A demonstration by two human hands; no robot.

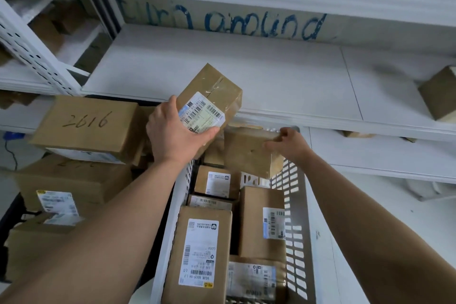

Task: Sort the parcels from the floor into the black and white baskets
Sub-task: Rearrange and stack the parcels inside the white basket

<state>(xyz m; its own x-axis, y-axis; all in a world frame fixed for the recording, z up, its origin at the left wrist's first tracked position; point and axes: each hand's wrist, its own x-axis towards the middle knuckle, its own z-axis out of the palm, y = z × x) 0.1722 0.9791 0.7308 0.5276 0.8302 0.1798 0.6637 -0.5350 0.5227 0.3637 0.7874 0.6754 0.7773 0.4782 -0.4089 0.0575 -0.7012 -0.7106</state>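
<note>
White shelving point(246, 76) filled the upper frame, blue handwriting on its back wall. At centre I saw the left hand point(172, 133) gripping a labelled parcel point(212, 96), thumb across the label, the box tilted and raised over the shelf edge. Just right of it and lower, the right hand point(288, 143) curled its fingers over the top edge of a plain brown parcel point(246, 155) at the far end of the white basket point(296, 205), which held more parcels. A box marked 2616 point(86, 126) topped the stack at left.
</note>
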